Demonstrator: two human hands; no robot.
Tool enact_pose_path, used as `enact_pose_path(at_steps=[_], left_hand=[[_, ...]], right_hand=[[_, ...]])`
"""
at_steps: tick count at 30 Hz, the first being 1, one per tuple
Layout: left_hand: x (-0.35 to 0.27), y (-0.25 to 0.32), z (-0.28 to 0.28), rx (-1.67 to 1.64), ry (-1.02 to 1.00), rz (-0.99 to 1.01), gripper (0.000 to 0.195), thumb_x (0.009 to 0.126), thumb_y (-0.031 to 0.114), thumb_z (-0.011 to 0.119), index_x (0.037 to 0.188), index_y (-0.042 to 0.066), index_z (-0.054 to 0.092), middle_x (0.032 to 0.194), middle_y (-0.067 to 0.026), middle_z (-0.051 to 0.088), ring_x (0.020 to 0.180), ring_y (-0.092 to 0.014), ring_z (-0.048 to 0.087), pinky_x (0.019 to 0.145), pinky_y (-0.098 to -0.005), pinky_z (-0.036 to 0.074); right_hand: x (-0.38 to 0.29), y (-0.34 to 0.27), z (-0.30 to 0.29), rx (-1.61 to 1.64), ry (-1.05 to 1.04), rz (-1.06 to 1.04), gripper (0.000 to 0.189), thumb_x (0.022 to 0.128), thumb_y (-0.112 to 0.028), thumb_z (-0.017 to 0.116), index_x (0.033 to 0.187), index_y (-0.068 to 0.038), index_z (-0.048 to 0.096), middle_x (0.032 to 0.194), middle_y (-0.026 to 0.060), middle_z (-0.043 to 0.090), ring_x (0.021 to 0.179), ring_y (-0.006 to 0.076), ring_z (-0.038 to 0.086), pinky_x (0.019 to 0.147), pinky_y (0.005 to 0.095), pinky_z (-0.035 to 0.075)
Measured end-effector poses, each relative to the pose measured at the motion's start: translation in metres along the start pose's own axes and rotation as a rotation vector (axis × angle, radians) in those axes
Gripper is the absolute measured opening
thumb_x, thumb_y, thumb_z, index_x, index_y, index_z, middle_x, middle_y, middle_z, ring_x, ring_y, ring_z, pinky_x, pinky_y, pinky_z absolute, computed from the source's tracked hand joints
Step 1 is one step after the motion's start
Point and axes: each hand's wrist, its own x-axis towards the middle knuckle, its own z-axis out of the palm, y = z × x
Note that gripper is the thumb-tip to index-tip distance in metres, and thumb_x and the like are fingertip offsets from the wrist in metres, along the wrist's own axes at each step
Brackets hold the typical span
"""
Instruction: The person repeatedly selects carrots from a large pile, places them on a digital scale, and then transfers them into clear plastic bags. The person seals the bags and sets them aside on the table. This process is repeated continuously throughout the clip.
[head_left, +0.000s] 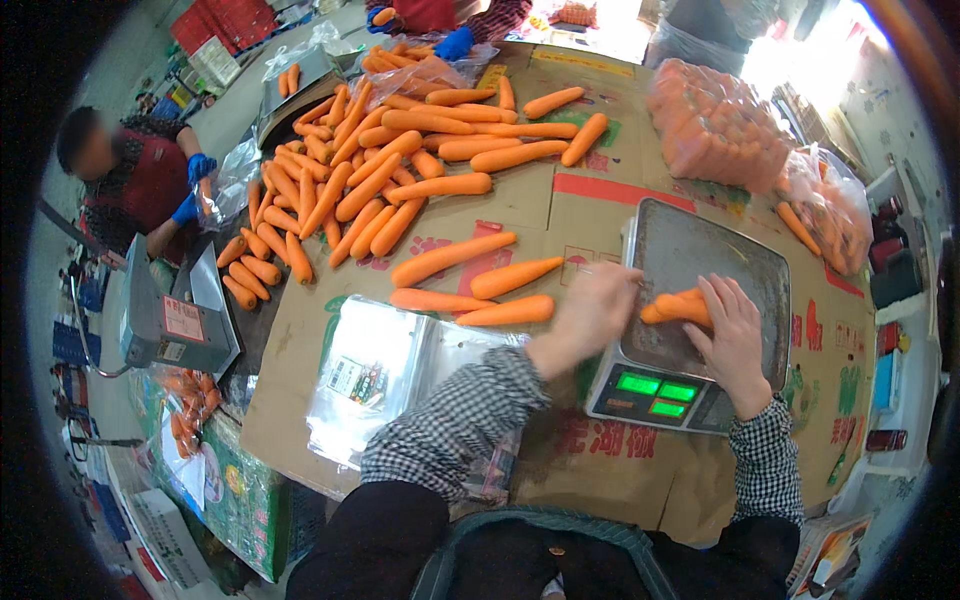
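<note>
A digital weighing scale (705, 225) with a metal pan and lit green displays stands on flattened cardboard (600, 480). On its pan lie a few carrots (671, 307), with my right hand (724, 330) resting over their right end, fingers bent. My left hand (600, 307) is blurred at the pan's left edge; its fingers look curled, and whether it holds anything is unclear. Several loose carrots (506, 311) lie left of that hand. Below them are stacked clear plastic bags (367, 367), partly under my left forearm. A large heap of carrots (375, 165) spreads across the upper left.
Large filled bags of carrots (712, 127) and a smaller one (829, 210) stand at the upper right. Another scale (176, 315) is at the left. A co-worker in blue gloves (154, 180) handles a bag there; another co-worker's gloved hand (454, 45) is beyond the heap.
</note>
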Motion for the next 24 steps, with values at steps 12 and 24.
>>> enact_pose_path(at_steps=[12,24], left_hand=[[-0.038,-0.065,-0.145,0.664,-0.069,-0.312,0.027,0.08,0.02,0.069,0.101,0.002,0.066,0.098,-0.0183,0.064,0.097,-0.035,0.059,0.087,-0.0431,0.047],[-0.033,-0.079,-0.127,0.785,-0.279,-0.379,0.041,0.079,0.028,0.071,0.109,0.002,0.064,0.104,-0.0193,0.062,0.1,-0.037,0.058,0.09,-0.0441,0.047]], right_hand=[[-0.007,-0.003,-0.004,0.032,0.041,-0.308,0.054,0.084,-0.037,0.066,0.133,-0.016,0.054,0.142,0.0107,0.042,0.133,0.0323,0.036,0.109,0.0468,0.029],[-0.029,-0.003,-0.014,0.26,0.19,0.008,0.048,0.079,-0.017,0.07,0.124,-0.006,0.057,0.128,0.016,0.053,0.117,0.0341,0.05,0.1,0.043,0.04]])
